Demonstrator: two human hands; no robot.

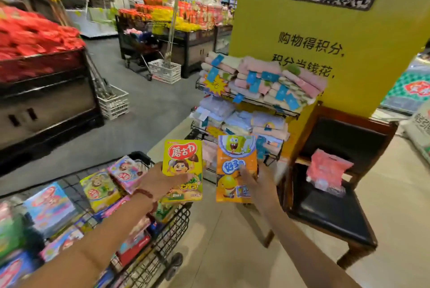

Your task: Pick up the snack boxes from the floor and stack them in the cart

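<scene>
Hands are both loaded: the left hand (162, 177) grips a yellow snack box (182, 169) from behind, fingers wrapped round its lower left edge, and the right hand (258, 183) pinches an orange snack box (236, 168) with the thumb laid across its printed front. Both boxes stand upright, faces toward the camera, side by side with a narrow gap between them, raised above the floor and just past the front right corner of the black wire cart (172, 229).

Judging by this, the pickup is done for these 2 and the carry to the cart is the step in hand. The cart already holds many boxes; a green-and-yellow box (100, 188) and a pink box (126, 172) lie tilted near its far end, and a blue box (50, 207) rests nearer the person. These lie loosely rather than in neat rows.

The next move likely calls for swinging both arms left over the basket, turning each box flat, and setting it on a level patch so that it does not slide off the tilted ones.

Behind the boxes stands a wire rack of folded towels (263, 78) against a yellow pillar (372, 55), with a dark wooden chair (337, 194) to the right.
</scene>
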